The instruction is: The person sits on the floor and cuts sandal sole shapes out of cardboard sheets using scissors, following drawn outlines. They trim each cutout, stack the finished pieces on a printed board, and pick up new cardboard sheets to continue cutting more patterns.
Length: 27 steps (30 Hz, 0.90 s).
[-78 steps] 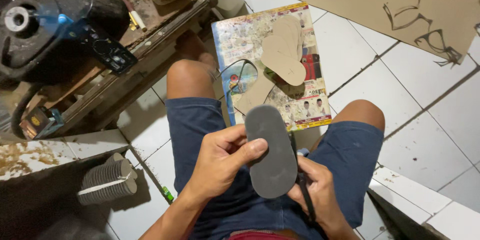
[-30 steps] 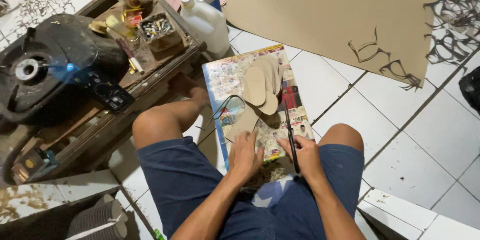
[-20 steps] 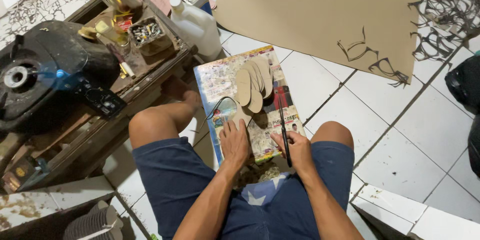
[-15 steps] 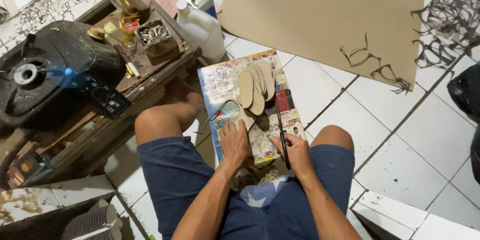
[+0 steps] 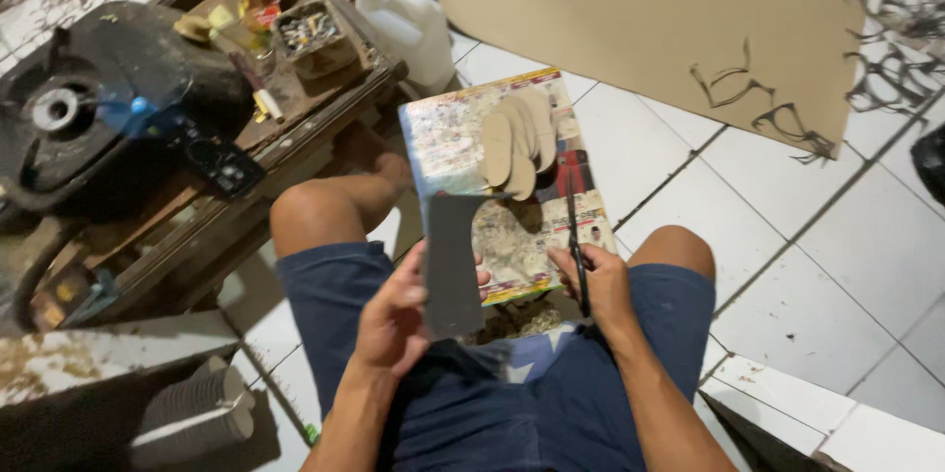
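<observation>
My left hand (image 5: 399, 313) holds a dark grey sheet piece (image 5: 451, 260) upright over my lap, its top corner cut out. My right hand (image 5: 598, 280) grips a long thin dark tool (image 5: 574, 236), likely scissors, whose tip rests on a colourful printed board (image 5: 463, 137) lying between my knees. Several tan sole-shaped cutouts (image 5: 517, 142) are stacked on the far part of that board.
A large brown cardboard sheet (image 5: 640, 19) with cutout remains lies on the white tiled floor (image 5: 837, 246) ahead. A white plastic jug (image 5: 409, 24) stands by a wooden bench (image 5: 295, 118) with a black machine (image 5: 98, 127) and a small box of bits. Stacked ridged cups (image 5: 192, 408) sit lower left.
My left hand has lifted the dark grey piece off the board and raised it toward me. Earlier a finished grey sole was in my hands; now it is out of sight.
</observation>
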Tool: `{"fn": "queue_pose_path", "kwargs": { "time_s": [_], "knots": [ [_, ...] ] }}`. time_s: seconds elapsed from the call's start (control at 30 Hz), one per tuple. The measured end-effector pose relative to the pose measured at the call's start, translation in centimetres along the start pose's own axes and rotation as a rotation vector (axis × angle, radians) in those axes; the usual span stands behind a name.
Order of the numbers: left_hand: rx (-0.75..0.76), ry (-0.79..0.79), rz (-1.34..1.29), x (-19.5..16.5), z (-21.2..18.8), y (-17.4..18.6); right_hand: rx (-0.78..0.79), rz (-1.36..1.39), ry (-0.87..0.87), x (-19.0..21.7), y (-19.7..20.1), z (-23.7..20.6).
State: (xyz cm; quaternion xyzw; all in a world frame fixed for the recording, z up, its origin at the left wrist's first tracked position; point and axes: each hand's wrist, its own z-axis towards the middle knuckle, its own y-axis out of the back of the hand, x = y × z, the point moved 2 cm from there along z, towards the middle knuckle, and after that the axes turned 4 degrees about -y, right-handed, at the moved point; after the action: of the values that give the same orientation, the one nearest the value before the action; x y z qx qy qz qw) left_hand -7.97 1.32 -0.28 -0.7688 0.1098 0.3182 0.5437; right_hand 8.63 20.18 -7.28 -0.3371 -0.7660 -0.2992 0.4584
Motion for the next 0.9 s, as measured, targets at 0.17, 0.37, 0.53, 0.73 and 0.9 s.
{"fn": "queue_pose_path", "kwargs": {
  "time_s": [0.17, 0.37, 0.53, 0.73, 0.9],
  "knots": [
    [0.062, -0.189, -0.301, -0.2, -2.9, -1.4, 0.035, 0.009, 0.127, -1.2, -1.0, -1.2],
    [-0.178, -0.235, -0.038, 1.7, -1.9, -2.3, 0.143, -0.016, 0.003, -3.9, -1.1, -4.7],
    [-0.215, -0.29, 0.249, -0.2, -2.6, -3.8, 0.388, 0.1, 0.019, -6.1, 0.9, -8.2],
    [-0.15, -0.202, 0.363, -1.9, -2.7, -6.0, 0.437, 0.121, 0.184, -5.9, 1.1, -10.8],
    [-0.137, -0.141, 0.433, -2.3, -3.5, -7.3, 0.505, 0.366, -0.001, -2.7, -0.1, -12.9]
  ]
}}
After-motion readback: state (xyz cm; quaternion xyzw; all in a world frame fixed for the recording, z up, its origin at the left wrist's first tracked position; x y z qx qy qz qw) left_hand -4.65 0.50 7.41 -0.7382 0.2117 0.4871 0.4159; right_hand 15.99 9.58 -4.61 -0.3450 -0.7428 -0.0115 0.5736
